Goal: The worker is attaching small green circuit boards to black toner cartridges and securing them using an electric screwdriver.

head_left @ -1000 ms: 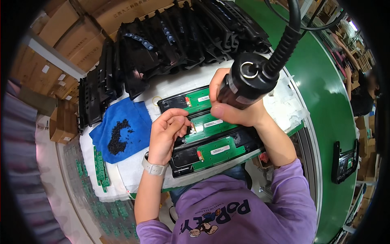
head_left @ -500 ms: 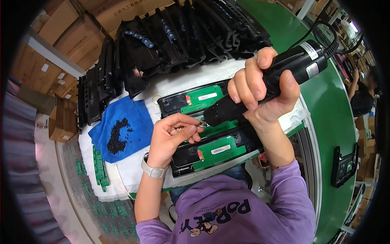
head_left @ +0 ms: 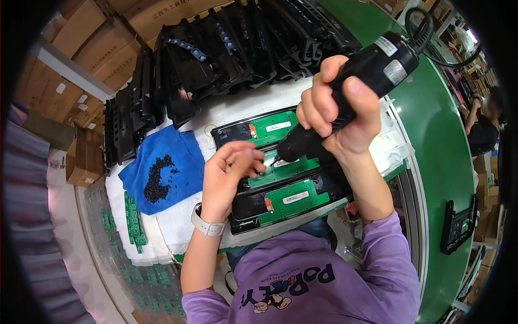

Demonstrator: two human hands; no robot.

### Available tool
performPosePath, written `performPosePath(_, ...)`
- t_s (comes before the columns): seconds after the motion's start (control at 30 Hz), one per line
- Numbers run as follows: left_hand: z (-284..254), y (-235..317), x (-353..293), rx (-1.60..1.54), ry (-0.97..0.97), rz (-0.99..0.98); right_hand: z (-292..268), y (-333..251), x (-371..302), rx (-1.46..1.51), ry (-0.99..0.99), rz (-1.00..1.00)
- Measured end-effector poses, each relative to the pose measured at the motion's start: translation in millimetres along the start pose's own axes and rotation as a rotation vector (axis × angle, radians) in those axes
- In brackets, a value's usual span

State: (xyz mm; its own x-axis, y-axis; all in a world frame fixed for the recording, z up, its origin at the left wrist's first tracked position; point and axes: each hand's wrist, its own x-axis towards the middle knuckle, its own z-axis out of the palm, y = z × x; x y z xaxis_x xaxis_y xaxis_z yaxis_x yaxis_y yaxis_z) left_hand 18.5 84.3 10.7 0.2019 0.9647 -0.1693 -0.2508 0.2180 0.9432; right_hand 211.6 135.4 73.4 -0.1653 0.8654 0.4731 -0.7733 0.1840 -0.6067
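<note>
My right hand is wrapped round a black electric screwdriver, its cord trailing from the upper end. The driver tilts down to the left, its thin bit over the middle green circuit board. Beside the tip, my left hand has its fingers curled together; a small dark speck shows at the fingertips, too small to name. Three black plastic housings with green boards lie side by side: the far board, the middle one partly under my hands, and the near board.
On the left, a blue cloth bears a heap of small black screws. Several bare green boards lie nearby. Black plastic housings stand stacked at the back. Another black housing is at far right; a person sits beyond.
The screwdriver's body has shifted left and stands steeper, its bit now visible over the middle board. My left fingers have drawn back slightly from the tip.
</note>
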Motion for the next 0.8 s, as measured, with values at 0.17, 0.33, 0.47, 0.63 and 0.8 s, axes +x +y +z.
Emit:
performPosePath(0.17, -4, -3, 2, -0.187, 0.047, 0.026, 3, 2, -5, -0.470, -0.090, 0.089)
performPosePath(0.33, -1, 1, -1, -0.208, 0.105, 0.014, 4, 13, -5, -0.484, -0.099, 0.158)
performPosePath(0.47, -9, -1, -2, -0.138, 0.032, 0.009, 2, 13, -6, -0.428, -0.134, 0.128)
performPosePath(0.63, -4, 3, -2, 0.166, -0.061, -0.021, 5, 10, -7, -0.080, -0.180, -0.031)
performPosePath(0.8, 0, 4, -5, 0.137, -0.113, -0.026, 9, 1, -7, -0.007, -0.237, -0.082)
